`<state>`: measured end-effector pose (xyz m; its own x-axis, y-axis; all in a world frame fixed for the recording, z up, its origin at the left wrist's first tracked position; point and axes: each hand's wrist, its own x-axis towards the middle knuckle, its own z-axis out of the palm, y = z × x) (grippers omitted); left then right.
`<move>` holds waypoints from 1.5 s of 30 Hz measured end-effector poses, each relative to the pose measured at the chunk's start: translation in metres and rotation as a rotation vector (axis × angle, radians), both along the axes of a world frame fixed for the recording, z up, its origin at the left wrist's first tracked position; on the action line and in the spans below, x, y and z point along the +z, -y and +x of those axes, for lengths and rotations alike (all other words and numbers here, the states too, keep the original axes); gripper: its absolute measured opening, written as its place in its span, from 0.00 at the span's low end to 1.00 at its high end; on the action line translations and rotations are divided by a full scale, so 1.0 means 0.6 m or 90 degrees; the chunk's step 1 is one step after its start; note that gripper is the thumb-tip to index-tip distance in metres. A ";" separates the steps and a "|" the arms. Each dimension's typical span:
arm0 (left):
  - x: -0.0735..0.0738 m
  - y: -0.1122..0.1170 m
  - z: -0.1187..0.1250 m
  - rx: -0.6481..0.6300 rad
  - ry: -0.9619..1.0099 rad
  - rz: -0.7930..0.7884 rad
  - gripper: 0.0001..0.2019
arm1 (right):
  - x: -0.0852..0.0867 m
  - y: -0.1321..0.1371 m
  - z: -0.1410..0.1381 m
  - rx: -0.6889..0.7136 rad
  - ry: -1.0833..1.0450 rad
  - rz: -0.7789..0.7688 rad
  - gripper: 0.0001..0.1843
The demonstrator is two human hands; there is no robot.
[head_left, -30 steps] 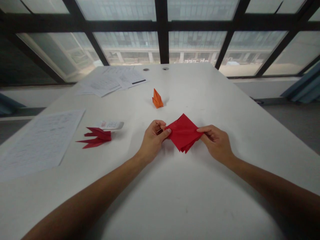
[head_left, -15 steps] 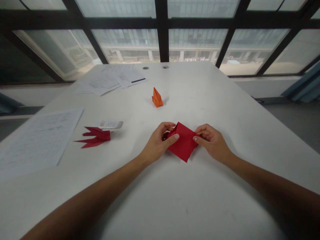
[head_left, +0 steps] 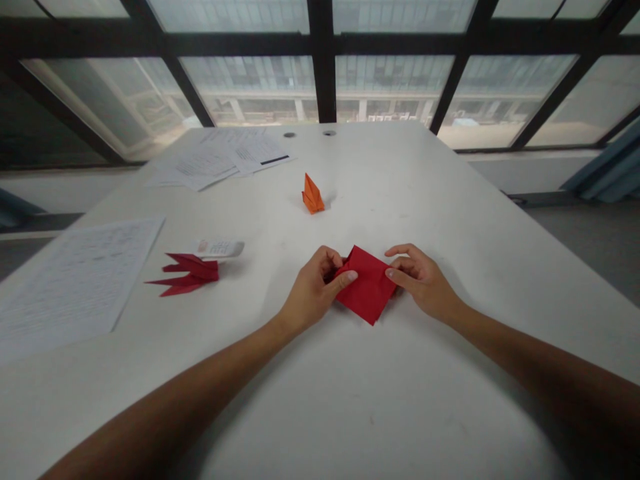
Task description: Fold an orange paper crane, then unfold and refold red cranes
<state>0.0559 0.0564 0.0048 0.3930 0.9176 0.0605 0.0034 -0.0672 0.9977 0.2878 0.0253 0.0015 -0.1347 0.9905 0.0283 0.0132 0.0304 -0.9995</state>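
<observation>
A folded red origami paper, roughly diamond-shaped, is held between my hands just above the white table. My left hand pinches its left corner, thumb on top and fingers curled behind. On the right corner, my right hand closes its thumb against fingers partly hidden under the paper, with the index finger lifted off. Beyond them stands an orange folded paper figure. To the left lies a dark red folded paper piece with several long points.
Behind the dark red piece lies a small white printed packet. A printed sheet covers the table's left side, and several more papers lie at the far left. Two round holes sit near the far edge, before large windows.
My right index finger has lifted away from the red paper's edge, and the paper's right side lies flatter. My left hand keeps its pinch. The view has shifted slightly.
</observation>
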 end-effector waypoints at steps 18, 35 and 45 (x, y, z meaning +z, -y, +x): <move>-0.003 0.009 -0.005 -0.166 -0.067 -0.061 0.17 | 0.023 -0.006 0.012 0.152 0.164 -0.040 0.15; 0.008 0.005 -0.007 -0.217 -0.115 -0.021 0.13 | 0.019 -0.001 0.006 0.078 0.190 -0.019 0.16; 0.020 -0.001 -0.005 -0.251 -0.066 -0.089 0.12 | 0.022 0.000 0.001 0.083 0.212 -0.025 0.17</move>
